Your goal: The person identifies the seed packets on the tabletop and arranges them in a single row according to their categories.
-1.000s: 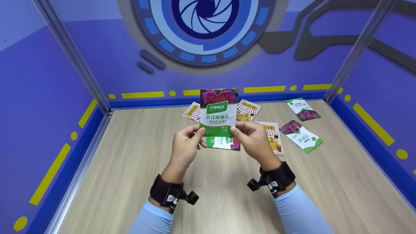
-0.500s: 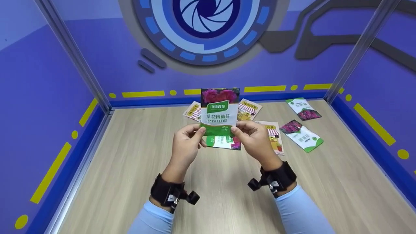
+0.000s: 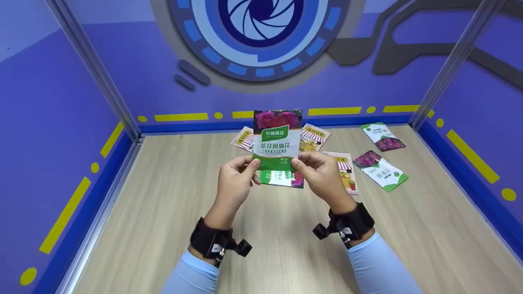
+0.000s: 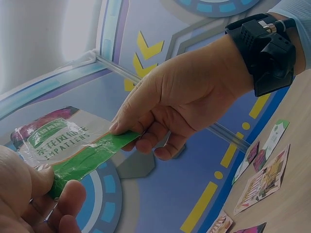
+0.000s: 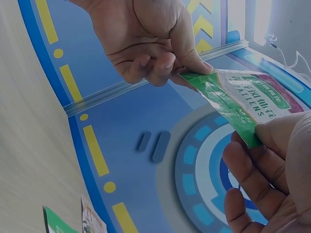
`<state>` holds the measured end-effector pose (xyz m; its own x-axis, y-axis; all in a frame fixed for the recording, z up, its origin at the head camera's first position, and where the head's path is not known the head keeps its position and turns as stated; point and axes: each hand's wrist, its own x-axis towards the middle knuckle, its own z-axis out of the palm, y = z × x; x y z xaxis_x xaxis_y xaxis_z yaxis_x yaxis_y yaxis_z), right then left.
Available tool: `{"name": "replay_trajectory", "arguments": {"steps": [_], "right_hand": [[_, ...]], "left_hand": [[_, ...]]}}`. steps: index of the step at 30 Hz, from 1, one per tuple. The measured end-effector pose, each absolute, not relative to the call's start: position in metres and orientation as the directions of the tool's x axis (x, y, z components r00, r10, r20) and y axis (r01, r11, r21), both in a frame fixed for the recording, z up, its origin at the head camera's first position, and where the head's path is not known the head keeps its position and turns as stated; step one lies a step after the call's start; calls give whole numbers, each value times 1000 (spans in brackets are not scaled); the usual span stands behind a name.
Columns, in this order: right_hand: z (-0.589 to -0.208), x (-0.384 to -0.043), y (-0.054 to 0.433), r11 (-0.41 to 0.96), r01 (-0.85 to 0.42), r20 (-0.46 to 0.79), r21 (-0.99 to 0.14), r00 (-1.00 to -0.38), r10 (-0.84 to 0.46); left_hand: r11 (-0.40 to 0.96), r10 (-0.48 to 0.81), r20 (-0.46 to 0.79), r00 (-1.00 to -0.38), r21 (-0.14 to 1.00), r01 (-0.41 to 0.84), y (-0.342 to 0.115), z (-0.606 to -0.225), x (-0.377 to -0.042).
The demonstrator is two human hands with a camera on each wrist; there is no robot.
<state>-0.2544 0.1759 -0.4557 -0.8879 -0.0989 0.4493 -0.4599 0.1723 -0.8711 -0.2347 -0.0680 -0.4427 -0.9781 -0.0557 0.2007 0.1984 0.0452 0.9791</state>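
Left hand (image 3: 235, 178) and right hand (image 3: 322, 177), fingers curled, pinched a packet (image 3: 278, 141) at its seven and five o'clock, apparently displaying it; shifting it likely called for matched motion.

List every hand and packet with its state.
IMPATIENS packet: held up, seal unclear
Left hand: pinching that packet
Right hand: pinching that packet
Packet behind: lying, partly hidden
Left awning packet: lying, partly hidden
Middle awning packet: lying, partly hidden
Right awning packet: lying, partly hidden
Far flower packet: lying, uncovered
Near flower packet: lying, uncovered
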Motion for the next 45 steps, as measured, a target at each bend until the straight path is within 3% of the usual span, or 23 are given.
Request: {"name": "replay_trajectory", "arguments": {"steps": [15,19,23,27,34,40,45], "right_hand": [[-465,-266,182,159,-419,376,-894,-894,-242],[-479,-277,182,286,-358,283,-889,-920,-270],[-501,-287,179,535,-327,194,-779,-937,-290],[-519,-294,178,676,-345,186,-651,-936,-298],[-533,-292,182,805,-348,98,-480,-933,-346],[-543,-292,183,893,-290,-75,-345,-940,-334],[-545,-292,181,909,-285,-99,-304,-940,-328]], "left_hand": [[46,-106,200,-974,979,197,-72,-444,-239],[53,-138,195,-971,981,189,-78,-449,-246],[35,-180,173,-968,985,170,-82,-456,-254],[-17,-194,128,-973,991,134,-85,-462,-261],[-57,-205,70,-976,995,83,-90,-469,-269],[49,-283,49,-958,998,36,-100,-475,-275],[170,-327,46,-944,985,-11,-114,-486,-284]]}}
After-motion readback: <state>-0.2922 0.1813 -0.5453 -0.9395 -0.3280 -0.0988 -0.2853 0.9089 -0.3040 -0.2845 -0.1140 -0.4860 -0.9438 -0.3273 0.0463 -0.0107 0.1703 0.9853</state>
